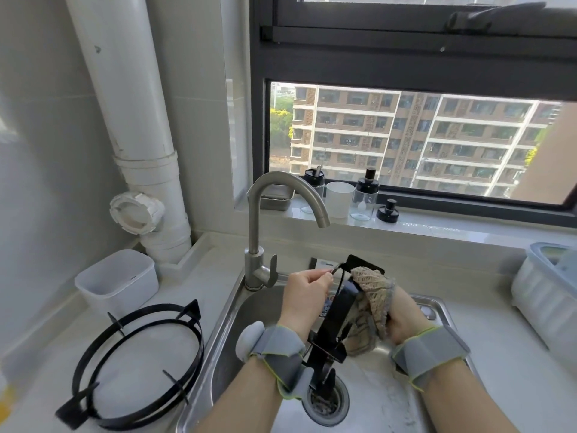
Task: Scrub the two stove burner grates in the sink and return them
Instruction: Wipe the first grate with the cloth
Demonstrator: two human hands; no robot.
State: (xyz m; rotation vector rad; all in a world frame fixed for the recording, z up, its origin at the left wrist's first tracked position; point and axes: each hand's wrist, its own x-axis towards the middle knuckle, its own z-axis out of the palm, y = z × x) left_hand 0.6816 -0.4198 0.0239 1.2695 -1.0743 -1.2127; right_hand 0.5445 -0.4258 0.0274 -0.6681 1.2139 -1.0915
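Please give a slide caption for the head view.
Left hand holds a burner grate over the sink, right hand presses a cloth on it; second grate lies on the counter.

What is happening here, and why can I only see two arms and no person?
The camera sits on the person's head and looks down, so you see only their arms and hands. There is no robot.

The left hand pinches a thin wire of a black grate, the metal stand a pot sits on over a stove flame. It is held on edge over the sink. The fingers of the right hand grip a knitted cloth against the grate to scrub it.

A second grate lies flat on the counter left of the sink, near a white tub. The faucet stands behind the sink. I see no water coming out.
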